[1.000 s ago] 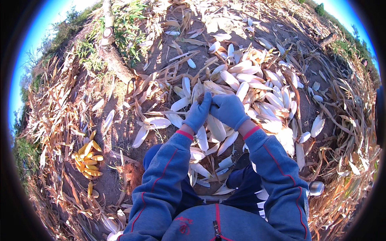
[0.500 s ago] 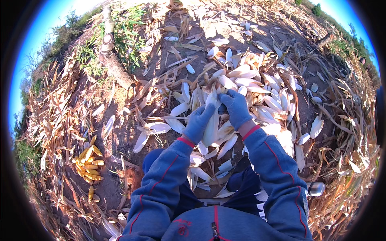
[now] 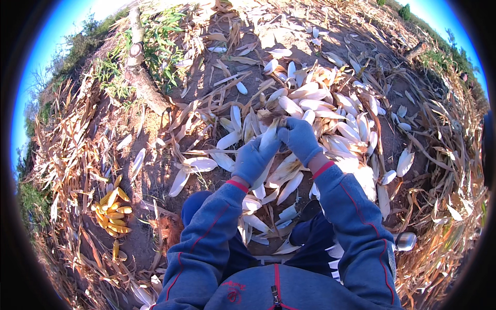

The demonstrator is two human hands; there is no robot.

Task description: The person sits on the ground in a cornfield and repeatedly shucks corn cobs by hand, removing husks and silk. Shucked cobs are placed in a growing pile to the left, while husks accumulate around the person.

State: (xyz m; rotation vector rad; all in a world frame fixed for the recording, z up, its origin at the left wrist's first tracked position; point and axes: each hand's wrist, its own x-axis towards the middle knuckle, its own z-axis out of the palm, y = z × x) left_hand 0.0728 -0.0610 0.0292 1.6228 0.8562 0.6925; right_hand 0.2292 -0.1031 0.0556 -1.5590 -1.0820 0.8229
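There, just left of the heap of pale husked ears (image 3: 345, 119), the left hand (image 3: 255, 161) wraps one husk-covered ear (image 3: 268, 136), seemingly steadying it while the right hand (image 3: 301, 138) pinches its far tip. Compared with half a second ago, gloves hide more of it! Yellow cobs (image 3: 112, 212) sit apart, left, probably for sorting.

The held ear (image 3: 269, 135) is cream-white; the gloves (image 3: 301, 140) are grey-blue; the jacket (image 3: 252, 287) is blue with red piping; the cobs (image 3: 111, 212) are yellow.

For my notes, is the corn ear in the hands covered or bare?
Covered, where visible: the ear shows pale husk, no kernels.
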